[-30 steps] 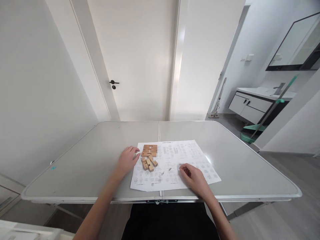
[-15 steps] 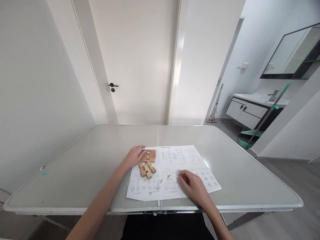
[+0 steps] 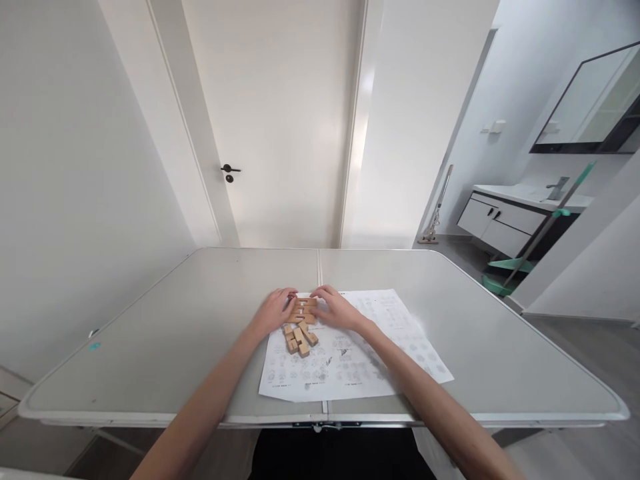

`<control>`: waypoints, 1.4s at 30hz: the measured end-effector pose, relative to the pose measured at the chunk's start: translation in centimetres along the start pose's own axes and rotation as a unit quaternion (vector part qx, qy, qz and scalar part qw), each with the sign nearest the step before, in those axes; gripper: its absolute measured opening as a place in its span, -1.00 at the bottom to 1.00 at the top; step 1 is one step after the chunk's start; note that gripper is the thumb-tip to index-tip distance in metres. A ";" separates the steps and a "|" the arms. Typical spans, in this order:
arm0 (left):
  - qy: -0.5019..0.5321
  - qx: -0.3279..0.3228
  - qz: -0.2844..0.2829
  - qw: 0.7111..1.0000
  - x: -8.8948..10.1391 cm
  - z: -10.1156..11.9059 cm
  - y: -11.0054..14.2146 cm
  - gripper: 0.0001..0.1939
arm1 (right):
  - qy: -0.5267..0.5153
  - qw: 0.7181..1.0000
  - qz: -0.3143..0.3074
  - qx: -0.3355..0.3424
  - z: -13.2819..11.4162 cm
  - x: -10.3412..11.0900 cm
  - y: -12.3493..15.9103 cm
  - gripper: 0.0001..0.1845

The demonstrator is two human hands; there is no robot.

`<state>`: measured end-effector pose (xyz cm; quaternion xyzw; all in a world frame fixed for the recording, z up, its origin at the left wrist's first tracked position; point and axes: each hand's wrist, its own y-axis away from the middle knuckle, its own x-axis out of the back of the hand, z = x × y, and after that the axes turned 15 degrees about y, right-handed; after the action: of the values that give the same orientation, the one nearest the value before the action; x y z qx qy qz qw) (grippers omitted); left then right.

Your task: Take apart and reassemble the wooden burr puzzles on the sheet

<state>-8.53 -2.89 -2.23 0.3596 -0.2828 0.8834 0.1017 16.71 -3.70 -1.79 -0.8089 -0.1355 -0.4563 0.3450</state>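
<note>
Head view: both bare hands reach to the far left corner of the printed sheet [image 3: 345, 370], one at each end of a small set of slotted wooden bars [image 3: 307, 311] lying at that corner. The left hand [image 3: 274, 311] comes in from the sheet's left side, its forearm slanting up and inward over the table [image 3: 175, 327], the wrist just outside the sheet's left edge; its back faces up, the fingers arch forward around the far left end of the bars, and the thumb is set apart, lower, at their left end. The right hand [image 3: 336, 309] reaches across from the sheet's right side, its forearm passing diagonally over the sheet's near right part; the hand points leftward with the knuckles up, the index finger bent at the sheet's far edge and the thumb side turned toward the bars' right end. Both hands are loosely cupped, fingers curved rather than clenched; whether they are pressing on the bars or only resting beside them I cannot tell. Between the bars and the sheet's near edge, on its left part, a loose cluster of small wooden blocks [image 3: 299, 337] lies just below the hands, some tilted against one another
</note>
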 end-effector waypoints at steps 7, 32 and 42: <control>0.010 -0.010 0.013 1.000 -0.2 -0.8 -0.3 -0.72 | -0.054 0.997 0.056 0.005 1.0 -1.4 0.6 -0.61; 0.051 -0.001 0.026 0.998 -0.6 -2.6 -0.4 -0.73 | 0.006 0.999 0.026 0.018 2.2 -2.1 1.3 -0.79; 0.021 -0.008 0.031 0.999 -0.6 -2.0 -0.3 -0.74 | 0.020 0.998 0.045 0.031 1.9 -2.4 1.4 -0.51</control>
<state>-9.17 -1.49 -3.72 0.3316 -0.2990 0.8909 0.0833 17.32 -3.20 -5.04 -0.7939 -0.1063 -0.4519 0.3927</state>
